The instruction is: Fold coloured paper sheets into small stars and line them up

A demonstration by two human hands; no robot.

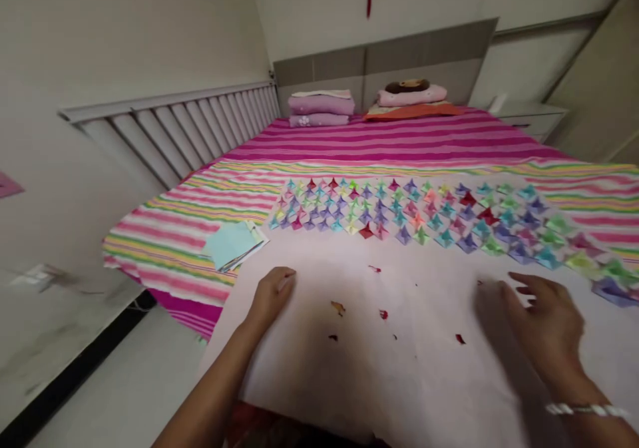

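Observation:
My left hand (272, 293) rests at the left side of a white sheet (424, 381), its fingers curled in and nothing visible in them. Over the sheet's right part is my right hand (546, 318), slightly blurred, with fingers apart and holding nothing. Rows of folded paper pieces (379, 210) in purple, green, blue, pink and red cover the far part of the sheet. Small scraps lie between my hands: a yellowish one (338, 307), a red one (383, 314) and a dark red one (460, 339), among several others.
A stack of light blue paper squares (234, 243) lies by the sheet's left edge, on a striped bedspread (184, 235). A white slatted rail (184, 125) runs along the left. Folded purple bedding (322, 107) and pink bedding (414, 95) sit by the headboard (424, 52).

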